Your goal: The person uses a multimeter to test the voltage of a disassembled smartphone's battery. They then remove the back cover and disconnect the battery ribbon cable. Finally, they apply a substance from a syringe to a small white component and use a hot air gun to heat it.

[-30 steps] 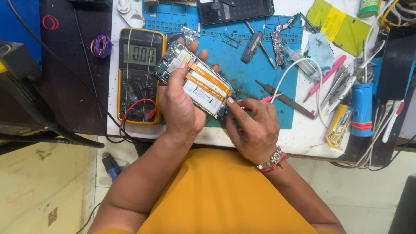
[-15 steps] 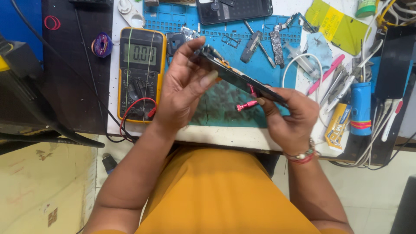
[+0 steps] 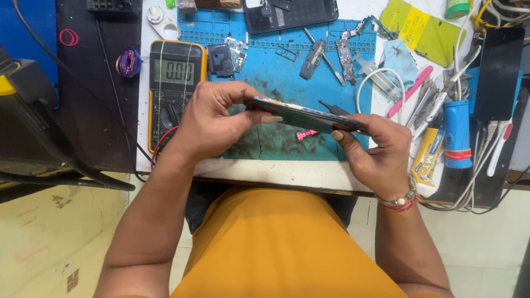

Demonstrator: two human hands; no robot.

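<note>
Fingers of both the left hand (image 3: 212,118) and right hand (image 3: 372,149) are pinching a dark phone (image 3: 303,115) edge-on; a yellow multimeter (image 3: 175,83) is sitting at ten o'clock, a red-tipped tool (image 3: 307,134) underneath.

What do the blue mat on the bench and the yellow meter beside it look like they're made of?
The blue mat looks like soft matte silicone or rubber: moulded little compartments along its top edge, no shine, and dark worn stains near the front. The yellow meter seems hard plastic inside a thick yellow rubbery casing with rounded corners, and has a glassy grey display window. Both are guesses from looks alone.
</note>
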